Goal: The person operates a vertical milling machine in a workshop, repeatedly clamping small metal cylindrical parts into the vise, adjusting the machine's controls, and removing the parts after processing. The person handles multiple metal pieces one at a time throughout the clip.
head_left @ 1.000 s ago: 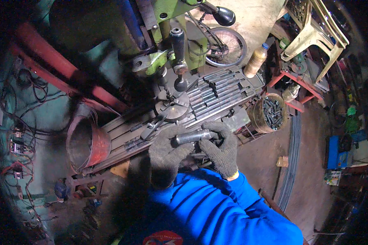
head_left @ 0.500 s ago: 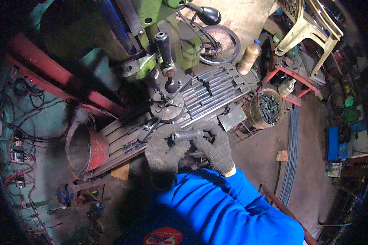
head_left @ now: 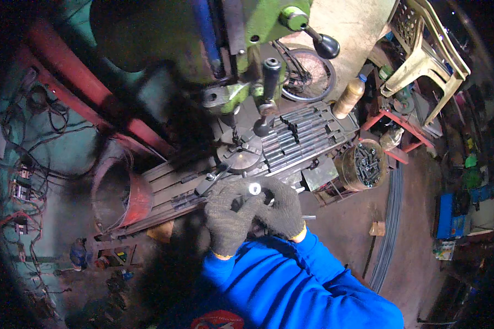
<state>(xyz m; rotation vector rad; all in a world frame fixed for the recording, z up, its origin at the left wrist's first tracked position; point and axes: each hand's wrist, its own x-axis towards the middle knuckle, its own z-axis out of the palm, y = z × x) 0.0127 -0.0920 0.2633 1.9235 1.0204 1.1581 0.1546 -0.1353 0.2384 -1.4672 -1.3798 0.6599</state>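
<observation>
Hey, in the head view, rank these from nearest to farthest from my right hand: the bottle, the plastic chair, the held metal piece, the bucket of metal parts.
From your right hand:
1. Metal piece: held, just up and left.
2. Bucket: to the right.
3. Bottle: upper right, above the bucket in view.
4. Plastic chair: far upper right.

On my left hand (head_left: 226, 216) and right hand (head_left: 285, 207) I am wearing dark grey-brown knitted gloves (head_left: 228, 227), their coarse weave showing plainly and a yellow-orange edging (head_left: 299, 235) finishing them at the wrist. I am also wearing a bright blue top (head_left: 258, 293), its long sleeves (head_left: 335, 279) wrinkling into deep folds. Low on its shadowed front, a rounded red badge (head_left: 217, 318) is carrying pale markings, the lower edge of the view cutting it off.
</observation>
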